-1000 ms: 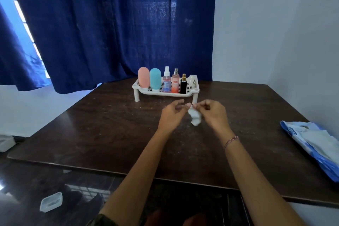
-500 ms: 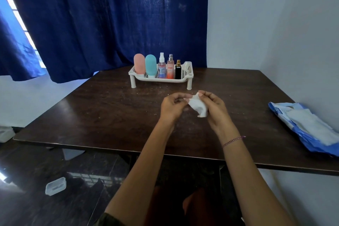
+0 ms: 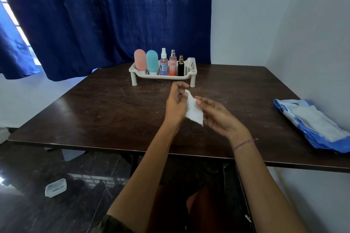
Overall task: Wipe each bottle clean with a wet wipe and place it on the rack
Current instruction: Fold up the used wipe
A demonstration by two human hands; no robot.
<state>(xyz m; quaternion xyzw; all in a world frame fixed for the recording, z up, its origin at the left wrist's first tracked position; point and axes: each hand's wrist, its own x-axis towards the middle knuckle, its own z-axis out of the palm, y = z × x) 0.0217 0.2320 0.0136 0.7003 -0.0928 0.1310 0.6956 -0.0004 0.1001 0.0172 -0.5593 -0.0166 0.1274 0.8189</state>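
your wet wipe [image 3: 193,111] is at the centre of the view, above the dark table [image 3: 113,109], caught between both hands. your left hand [image 3: 176,102] has its fingers curled over the wipe's upper edge. your right hand [image 3: 217,117] pinches the wipe's face under its thumb, the other fingers loose. a bracelet [image 3: 245,142] sits on that wrist.

at 12 o'clock from your hands, close to them, the white rack [image 3: 162,77] stands on its legs. five bottles stand upright in a row in it: from 9 to 3 o'clock, a pink bottle [image 3: 140,59], a teal bottle [image 3: 152,60], a clear spray bottle [image 3: 163,64], an orange spray bottle [image 3: 172,65] and a black bottle [image 3: 180,67]. the rack's 3 o'clock end holds nothing.

at 3 o'clock, on the table by the wall, the blue wipe pack [image 3: 312,125] lies open with white wipes showing. at 8 o'clock, on the floor, sits a small clear box [image 3: 55,187]; i cannot tell its contents.
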